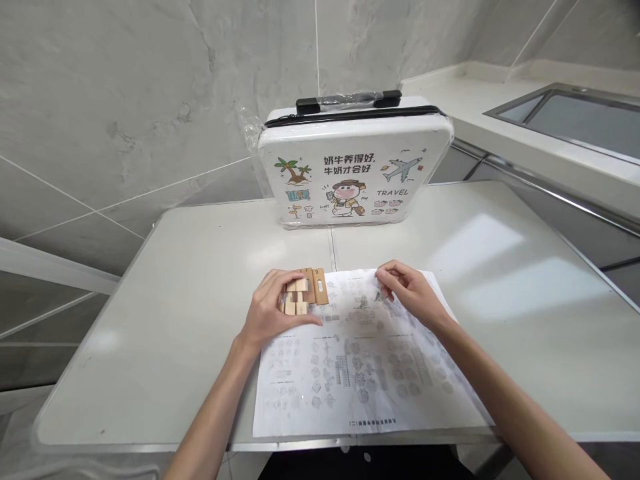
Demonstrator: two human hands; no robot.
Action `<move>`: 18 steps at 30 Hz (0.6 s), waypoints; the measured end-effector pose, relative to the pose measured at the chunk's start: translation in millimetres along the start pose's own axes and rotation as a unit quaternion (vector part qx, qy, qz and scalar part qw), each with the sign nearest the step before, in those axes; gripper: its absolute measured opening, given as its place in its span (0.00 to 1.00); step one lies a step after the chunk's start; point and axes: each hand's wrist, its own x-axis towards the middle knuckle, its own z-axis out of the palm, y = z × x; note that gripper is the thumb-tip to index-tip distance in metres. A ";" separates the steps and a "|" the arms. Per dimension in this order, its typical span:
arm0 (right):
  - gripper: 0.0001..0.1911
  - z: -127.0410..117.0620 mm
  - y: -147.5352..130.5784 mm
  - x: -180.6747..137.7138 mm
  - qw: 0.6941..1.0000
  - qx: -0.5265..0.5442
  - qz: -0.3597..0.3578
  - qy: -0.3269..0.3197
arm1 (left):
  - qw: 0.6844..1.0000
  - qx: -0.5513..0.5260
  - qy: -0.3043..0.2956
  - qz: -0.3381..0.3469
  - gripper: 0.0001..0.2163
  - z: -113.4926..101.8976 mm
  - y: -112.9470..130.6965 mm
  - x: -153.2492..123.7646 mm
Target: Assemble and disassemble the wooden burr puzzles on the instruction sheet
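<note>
My left hand (267,303) is closed round a cluster of small pale wooden blocks (296,303) fitted together like a block puzzle, thumb stretched along its near side. Just beyond the blocks lie flat brown wooden pieces, one marked 2 (320,287) with a slot cut in it and one marked 1, partly covered. Over the upper right of a large printed sheet (350,407), my right hand (406,288) has its fingers curled together; whether they hold something small is hidden. The sheet bears rows of small diagrams and lies under both hands.
A white suitcase (310,140) with cartoon prints, wrapped in clear plastic, stands at the back of the pale folding table (175,373). Grey tiled wall (150,100) rises behind it. To the right is a ledge with a dark framed panel (590,123).
</note>
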 end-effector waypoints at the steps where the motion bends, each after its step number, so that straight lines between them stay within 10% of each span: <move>1: 0.19 4.3 -8.0 -8.8 0.999 0.021 0.015 -0.026 | 1.000 -0.011 -0.011 0.011 0.41 2.4 11.7 -1.6; 8: 0.26 60.7 -33.8 -77.3 0.884 0.351 0.171 -0.255 | 0.980 -0.101 -0.032 0.168 0.41 30.9 67.0 -17.8; 18: 0.21 69.3 -26.4 -104.7 0.837 0.457 0.236 -0.184 | 0.978 -0.130 -0.161 0.016 0.50 26.4 70.3 -43.6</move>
